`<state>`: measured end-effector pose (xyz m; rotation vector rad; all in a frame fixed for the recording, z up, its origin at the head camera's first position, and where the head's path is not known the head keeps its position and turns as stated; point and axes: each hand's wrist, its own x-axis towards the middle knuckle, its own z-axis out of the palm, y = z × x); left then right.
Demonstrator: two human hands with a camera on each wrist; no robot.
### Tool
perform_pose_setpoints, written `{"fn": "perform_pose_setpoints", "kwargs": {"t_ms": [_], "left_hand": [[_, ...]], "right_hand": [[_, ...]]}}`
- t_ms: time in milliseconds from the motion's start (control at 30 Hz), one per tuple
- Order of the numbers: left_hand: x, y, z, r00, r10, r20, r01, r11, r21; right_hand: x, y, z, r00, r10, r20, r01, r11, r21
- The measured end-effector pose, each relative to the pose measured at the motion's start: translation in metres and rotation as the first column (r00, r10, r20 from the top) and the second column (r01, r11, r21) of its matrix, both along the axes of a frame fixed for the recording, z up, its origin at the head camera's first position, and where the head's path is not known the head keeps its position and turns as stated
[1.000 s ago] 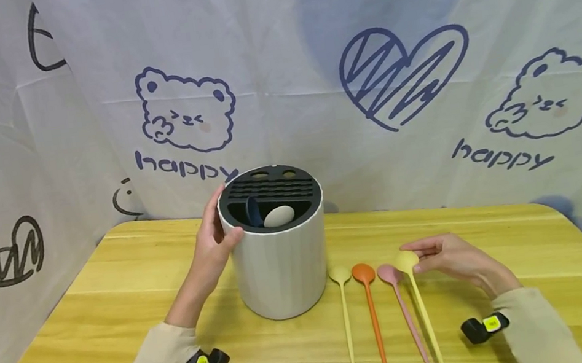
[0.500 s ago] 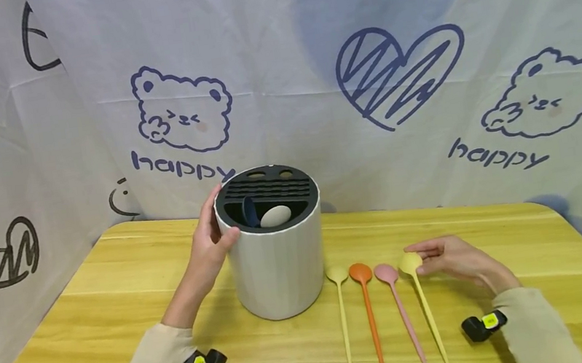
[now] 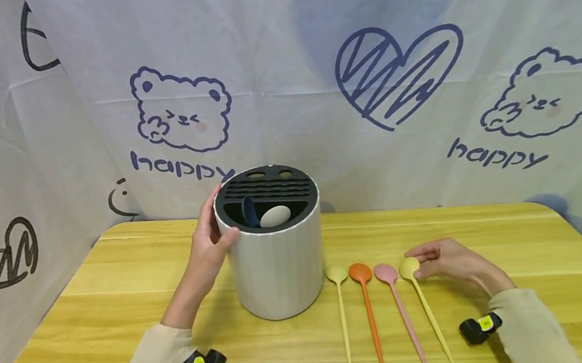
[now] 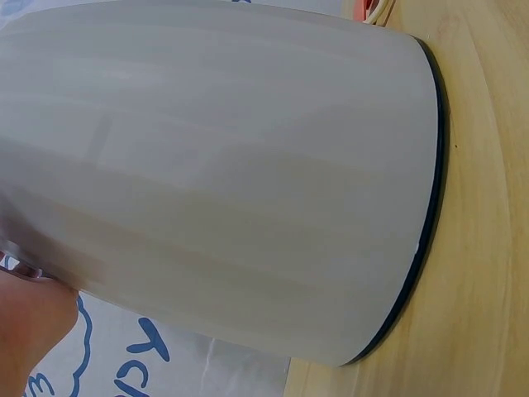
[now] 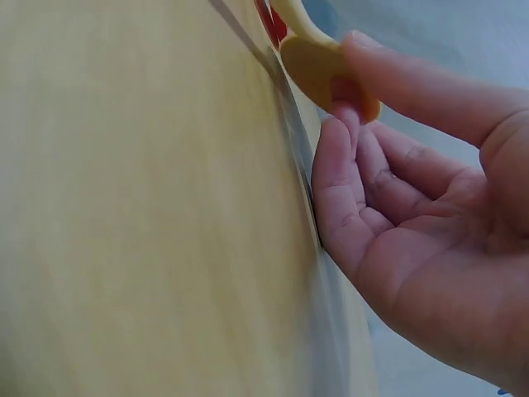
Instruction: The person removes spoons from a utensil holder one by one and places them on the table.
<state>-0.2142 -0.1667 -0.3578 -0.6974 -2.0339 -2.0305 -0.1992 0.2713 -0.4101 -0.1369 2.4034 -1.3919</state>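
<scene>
A white ribbed utensil holder (image 3: 279,270) with a black slotted lid stands on the table. My left hand (image 3: 206,243) grips its upper left side, thumb at the front rim. In the left wrist view the holder's wall (image 4: 223,165) fills most of the picture. To the right lie a pale yellow spoon (image 3: 337,275), an orange spoon (image 3: 361,273) and a pink spoon (image 3: 386,274) in a row. At the row's right end my right hand (image 3: 450,261) pinches another yellow spoon (image 3: 408,268) by its bowl. Thumb and fingers hold that bowl (image 5: 314,70) in the right wrist view.
A dark blue spoon (image 3: 249,211) and a light grey spoon (image 3: 275,216) stand in the holder's front opening. Lid slots and two round holes lie behind them. A printed cloth (image 3: 283,83) hangs behind the wooden table (image 3: 117,293).
The right-hand yellow spoon's handle end has swung to the right, away from the pink spoon. My left hand keeps its hold on the holder; the view has shifted slightly.
</scene>
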Motion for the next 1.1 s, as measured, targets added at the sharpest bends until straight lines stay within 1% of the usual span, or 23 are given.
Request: {"fn": "perform_pose_setpoints", "kwargs": {"t_ms": [167,333,633,833,867,1033,1067,1100], "left_hand": [[0.0002,0.0004,0.0012,1.0,0.0,0.006,0.0,1.0,0.0],[0.0,0.0002,0.0021,1.0,-0.003,0.0,0.003,1.0,-0.002],[0.0003,-0.0002,0.0008,1.0,-0.005,0.008,0.004,1.0,0.004],[0.0008,-0.0001,0.0008,1.0,0.001,0.01,-0.001,1.0,-0.003],[0.0009,0.0,0.0008,1.0,0.001,0.009,-0.001,1.0,-0.003],[0.0009,0.0008,0.0013,1.0,-0.003,0.008,0.003,1.0,0.001],[0.0009,0.0007,0.0012,1.0,-0.004,0.008,0.004,1.0,0.002],[0.0009,0.0005,0.0011,1.0,-0.004,0.009,0.004,1.0,0.002]], "right_hand": [[0.002,-0.001,0.0001,1.0,0.005,-0.024,-0.004,0.999,0.039],[0.0023,-0.0034,0.0004,0.999,-0.01,-0.044,0.014,0.997,0.079],[0.0031,-0.0076,0.0035,0.998,0.032,-0.06,-0.023,0.988,0.15],[0.0031,-0.0084,0.0055,0.998,0.04,-0.056,-0.03,0.987,0.158],[-0.001,-0.0041,-0.0014,0.997,0.043,-0.061,-0.033,0.987,0.155],[-0.0012,-0.0032,-0.002,0.996,0.032,-0.089,-0.016,0.986,0.168],[-0.001,-0.0031,-0.0019,0.995,0.03,-0.099,-0.013,0.985,0.17],[0.0032,-0.0071,0.0046,0.994,0.026,-0.104,-0.008,0.985,0.17]]}}
